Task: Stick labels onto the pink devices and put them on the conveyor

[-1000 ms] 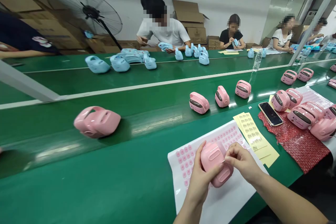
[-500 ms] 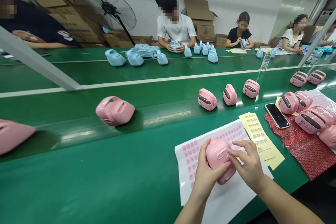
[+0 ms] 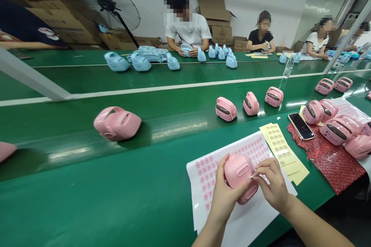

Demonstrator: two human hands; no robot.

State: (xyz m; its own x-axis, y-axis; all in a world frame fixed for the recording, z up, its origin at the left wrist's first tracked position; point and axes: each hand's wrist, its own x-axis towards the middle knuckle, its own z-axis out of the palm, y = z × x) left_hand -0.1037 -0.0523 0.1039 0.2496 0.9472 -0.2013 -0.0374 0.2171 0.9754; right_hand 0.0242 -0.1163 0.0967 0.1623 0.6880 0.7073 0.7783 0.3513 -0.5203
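My left hand [image 3: 224, 193] is wrapped round a rounded pink plastic casing [image 3: 237, 170] with a raised oval on its face, tilted above the sheets. At the casing's right edge, my right hand [image 3: 271, 181] is closed in a pinch on a small whitish piece [image 3: 251, 177], too small to name exactly. Its fingertips are touching or very near the casing. Below both hands lies a white sheet of round pink stickers [image 3: 207, 179]. Yellow sticker sheets [image 3: 279, 144] lie just beyond the right hand.
A phone [image 3: 300, 126] and red bubble wrap [image 3: 327, 162] lie at right, beside grouped pink casings [image 3: 337, 129]. More pink casings [image 3: 226, 109] stand along the green belt [image 3: 179, 104]. Across it, co-workers [image 3: 188, 27] handle blue casings [image 3: 173, 61]. A water bottle [image 3: 288, 66] stands mid-belt.
The view has shifted slightly, so most things sit further left. My left hand keeps its hold on the casing. My right fingers have drawn closer together at its edge, the whitish piece now showing between them.
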